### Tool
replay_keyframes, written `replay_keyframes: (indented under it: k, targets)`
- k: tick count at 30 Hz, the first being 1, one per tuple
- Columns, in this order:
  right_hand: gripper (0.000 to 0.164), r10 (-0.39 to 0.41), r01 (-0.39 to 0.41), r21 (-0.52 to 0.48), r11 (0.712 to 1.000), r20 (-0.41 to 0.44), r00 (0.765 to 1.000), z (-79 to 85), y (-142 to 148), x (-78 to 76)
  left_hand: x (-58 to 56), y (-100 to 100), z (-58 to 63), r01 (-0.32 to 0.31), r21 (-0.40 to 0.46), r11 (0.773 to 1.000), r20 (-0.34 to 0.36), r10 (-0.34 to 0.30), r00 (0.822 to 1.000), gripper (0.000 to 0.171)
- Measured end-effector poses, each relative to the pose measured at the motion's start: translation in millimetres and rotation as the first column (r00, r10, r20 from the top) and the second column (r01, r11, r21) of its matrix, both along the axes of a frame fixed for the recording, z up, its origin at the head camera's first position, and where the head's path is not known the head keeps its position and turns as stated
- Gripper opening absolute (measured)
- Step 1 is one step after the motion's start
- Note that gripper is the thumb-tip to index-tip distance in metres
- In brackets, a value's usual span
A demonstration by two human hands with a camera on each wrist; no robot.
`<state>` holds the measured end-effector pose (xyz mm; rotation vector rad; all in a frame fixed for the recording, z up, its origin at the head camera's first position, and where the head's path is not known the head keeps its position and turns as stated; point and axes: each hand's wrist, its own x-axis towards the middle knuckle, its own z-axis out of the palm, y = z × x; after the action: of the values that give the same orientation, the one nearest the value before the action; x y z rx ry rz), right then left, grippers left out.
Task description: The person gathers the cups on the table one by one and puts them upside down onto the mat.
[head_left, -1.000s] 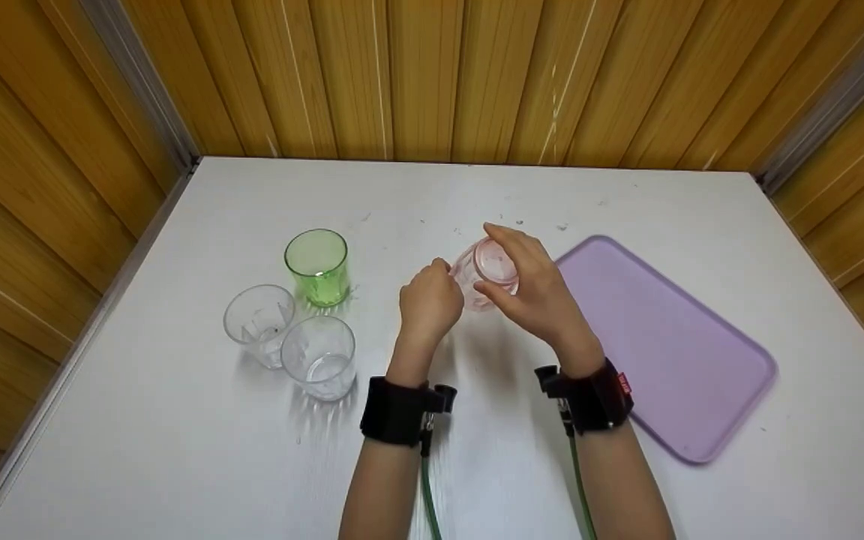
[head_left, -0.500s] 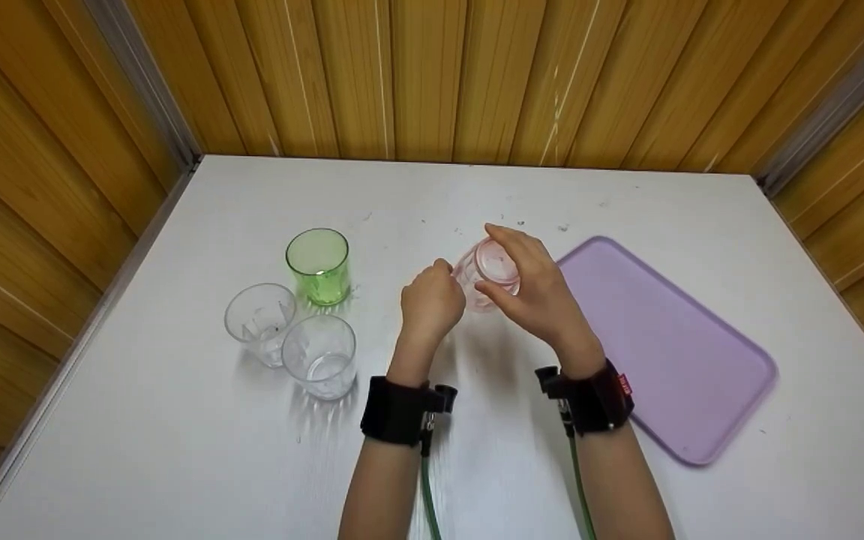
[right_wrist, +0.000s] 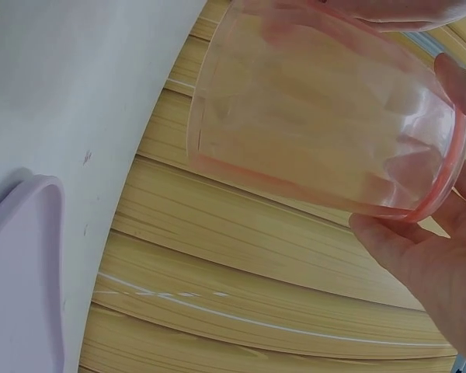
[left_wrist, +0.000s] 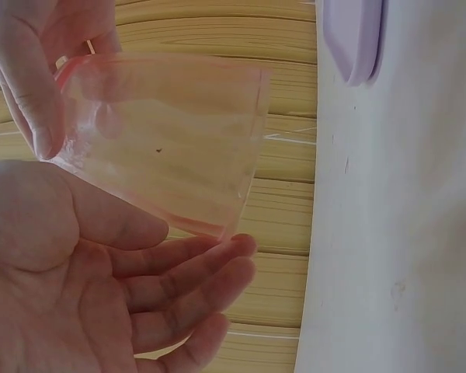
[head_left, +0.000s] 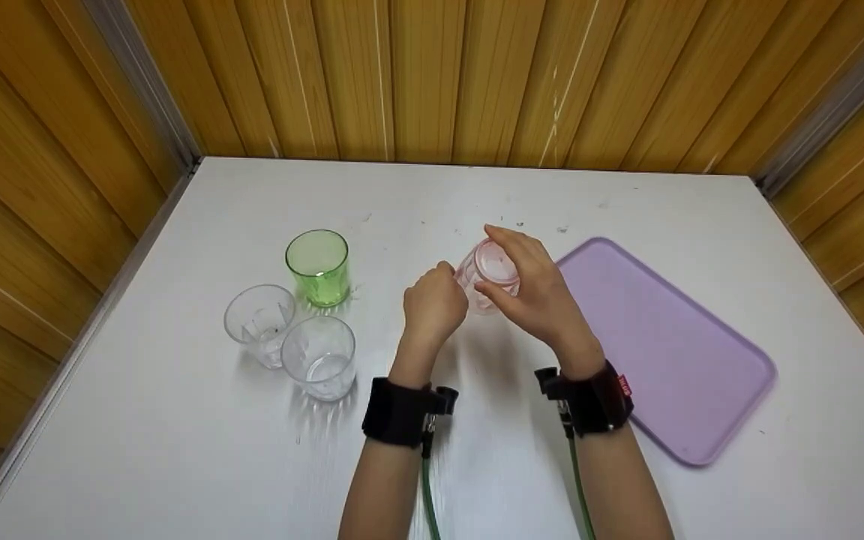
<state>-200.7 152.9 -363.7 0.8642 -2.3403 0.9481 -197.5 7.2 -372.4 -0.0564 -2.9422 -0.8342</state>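
Observation:
A transparent pink tumbler (head_left: pixel 497 261) is held upside down above the table, its base towards the head camera and its rim pointing down. My left hand (head_left: pixel 435 304) pinches its side near the rim between thumb and fingers, as the left wrist view shows with the tumbler (left_wrist: pixel 171 132) lying across the picture. Round the base end curve the thumb and fingers of my right hand (head_left: pixel 541 296). Seen from the right wrist, the tumbler (right_wrist: pixel 311 116) looks see-through with nothing in it, and the right fingertips (right_wrist: pixel 377 233) touch its base edge.
Left of the hands stand a green tumbler (head_left: pixel 318 262) and two clear tumblers (head_left: pixel 258 319) (head_left: pixel 319 356), all upright and close together. A purple tray (head_left: pixel 672 352) lies at an angle on the right, partly under the right forearm. Wood-patterned panels (head_left: pixel 432 82) border the white table (head_left: pixel 177 450).
My left hand has shifted very slightly to the right, with the tumbler moving a touch with it. The right hand, the other tumblers and the tray stay put.

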Motion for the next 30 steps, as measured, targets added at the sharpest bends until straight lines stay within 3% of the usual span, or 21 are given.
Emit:
replay_keyframes:
  k: [17,30]
  targets:
    - [0.060,0.003,-0.003,0.006,1.000,-0.013,1.000,0.3,0.8,0.1,-1.1,2.9,-0.2,-0.003,0.002,1.000,0.045,0.003,0.999,0.026]
    - [0.060,-0.001,0.001,-0.001,1.000,-0.019,1.000,-0.9,2.3,0.0,0.8,3.8,-1.3,0.030,-0.012,0.999,0.025,-0.029,0.999,0.025]
